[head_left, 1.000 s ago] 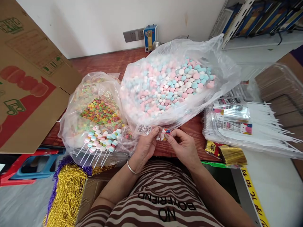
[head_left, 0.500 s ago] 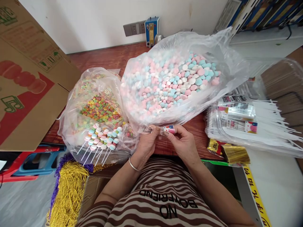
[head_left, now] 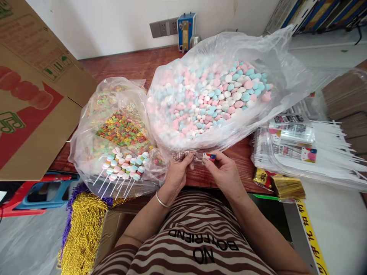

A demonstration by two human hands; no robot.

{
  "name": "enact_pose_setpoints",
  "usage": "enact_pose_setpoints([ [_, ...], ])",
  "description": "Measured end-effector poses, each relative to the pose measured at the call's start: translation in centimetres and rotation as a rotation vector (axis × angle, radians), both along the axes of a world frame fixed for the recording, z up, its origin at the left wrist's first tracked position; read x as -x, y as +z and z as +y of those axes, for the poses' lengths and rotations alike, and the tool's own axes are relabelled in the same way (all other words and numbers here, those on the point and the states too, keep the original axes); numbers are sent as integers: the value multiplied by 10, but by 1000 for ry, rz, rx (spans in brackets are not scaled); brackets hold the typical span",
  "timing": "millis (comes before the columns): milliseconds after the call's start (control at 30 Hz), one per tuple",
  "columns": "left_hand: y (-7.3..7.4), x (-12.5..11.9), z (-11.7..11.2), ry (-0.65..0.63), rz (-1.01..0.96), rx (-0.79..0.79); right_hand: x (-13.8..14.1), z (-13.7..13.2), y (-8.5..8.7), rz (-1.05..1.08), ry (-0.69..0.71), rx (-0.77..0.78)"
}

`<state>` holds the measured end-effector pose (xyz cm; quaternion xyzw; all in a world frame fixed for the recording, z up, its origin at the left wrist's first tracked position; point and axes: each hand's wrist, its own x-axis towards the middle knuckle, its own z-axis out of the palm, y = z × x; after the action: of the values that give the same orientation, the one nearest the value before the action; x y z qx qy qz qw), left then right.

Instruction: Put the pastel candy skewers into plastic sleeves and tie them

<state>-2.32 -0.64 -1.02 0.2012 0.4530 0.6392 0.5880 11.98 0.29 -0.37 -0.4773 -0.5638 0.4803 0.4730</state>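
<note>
Both hands pinch a small clear printed wrapper bag [head_left: 197,156] just above the table's near edge. My left hand [head_left: 178,173], with a silver bangle on its wrist, grips the barcode end. My right hand [head_left: 224,172] grips the end with the red and blue print. Directly behind the hands sits a large clear bag of pink, blue and white candies [head_left: 218,95]. To the left lie several finished candy skewers [head_left: 122,168] on a smaller bag of colourful ring candies [head_left: 122,131].
A wooden table [head_left: 126,67] holds everything. White sticks and printed wrappers in a clear tray [head_left: 309,147] lie at right, with gold twist ties [head_left: 282,185] in front. A cardboard box [head_left: 31,91] stands at left. Gold and purple ties [head_left: 83,229] hang lower left.
The view has tilted slightly, so the scene sits higher in frame. My fingers have worked the wrapper, turning it between both hands; hands stay at the same spot.
</note>
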Motion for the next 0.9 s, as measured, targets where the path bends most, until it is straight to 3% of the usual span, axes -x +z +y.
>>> enact_pose_setpoints([
  [267,-2,-7,2,105,-23,54,6,-4,-3,-3,22,43],
  [467,-1,0,-1,-82,-92,70,4,-3,-4,-48,-12,-9],
  [533,1,2,-1,-70,-138,50,3,-4,-2,-43,1,-12],
  [767,-3,4,4,-39,-377,144,-2,-10,15,61,44,-62],
  [900,-4,5,6,-1,-457,208,-4,-18,29,-10,-12,-241],
])
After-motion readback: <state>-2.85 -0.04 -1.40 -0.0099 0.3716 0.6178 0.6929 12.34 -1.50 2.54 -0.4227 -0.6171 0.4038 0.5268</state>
